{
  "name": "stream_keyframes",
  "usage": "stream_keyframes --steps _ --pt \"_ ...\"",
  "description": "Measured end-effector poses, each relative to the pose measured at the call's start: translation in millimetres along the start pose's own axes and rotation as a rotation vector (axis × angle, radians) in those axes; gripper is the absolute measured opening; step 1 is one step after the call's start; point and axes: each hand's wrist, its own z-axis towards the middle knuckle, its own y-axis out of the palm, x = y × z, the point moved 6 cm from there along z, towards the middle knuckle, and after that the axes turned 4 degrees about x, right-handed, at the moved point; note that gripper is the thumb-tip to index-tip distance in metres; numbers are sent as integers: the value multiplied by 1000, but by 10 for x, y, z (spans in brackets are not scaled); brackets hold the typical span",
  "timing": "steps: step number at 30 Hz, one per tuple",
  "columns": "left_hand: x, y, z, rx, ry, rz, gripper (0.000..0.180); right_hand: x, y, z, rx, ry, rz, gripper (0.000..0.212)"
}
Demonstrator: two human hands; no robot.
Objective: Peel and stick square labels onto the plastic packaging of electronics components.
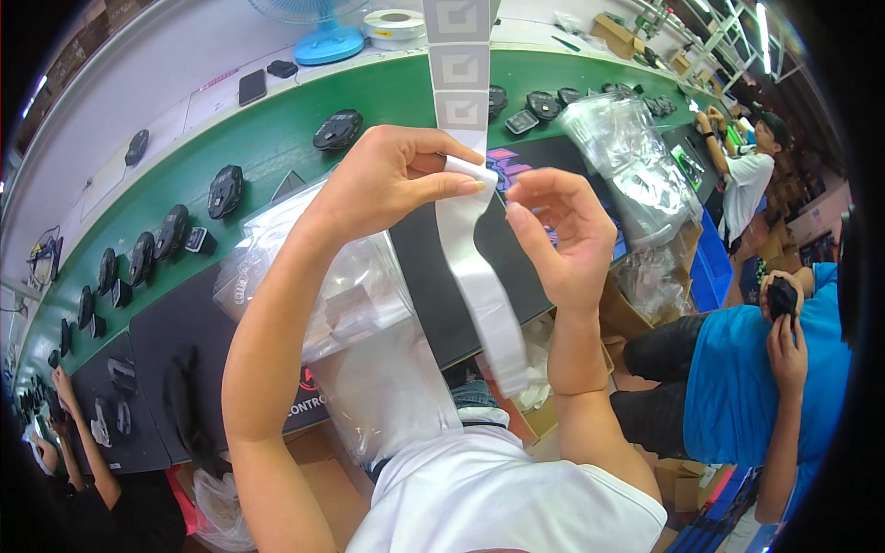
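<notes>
A strip of white backing tape with grey square labels hangs down in front of me. My left hand pinches it between thumb and fingers at a fold. Below the fold, a bare, shiny tail of the strip curls down toward my lap. Just right of the fold is my right hand, its fingers curled and its thumb and index fingertips slightly apart. I see nothing held in it. Under my left forearm lie clear plastic bags, partly hidden by the arm.
Black oval devices line the green bench. More clear bags are piled to the right, near a blue bin. A blue fan and a phone stand behind. A person in blue works close on my right.
</notes>
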Motion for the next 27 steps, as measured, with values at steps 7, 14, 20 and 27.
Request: stream_keyframes --steps 7,14,20,27 --pt "11 -79 -133 58 103 26 44 158 217 93 -43 77 -140 33" --pt "46 -30 -40 78 79 -33 58 394 -18 21 66 -4 8 21" --pt "43 -180 -78 154 109 -34 53 1099 -1844 -823 820 -32 -144 9" --pt "5 -150 45 161 120 -49 46 2885 -4201 -2424 778 1150 -510 77"
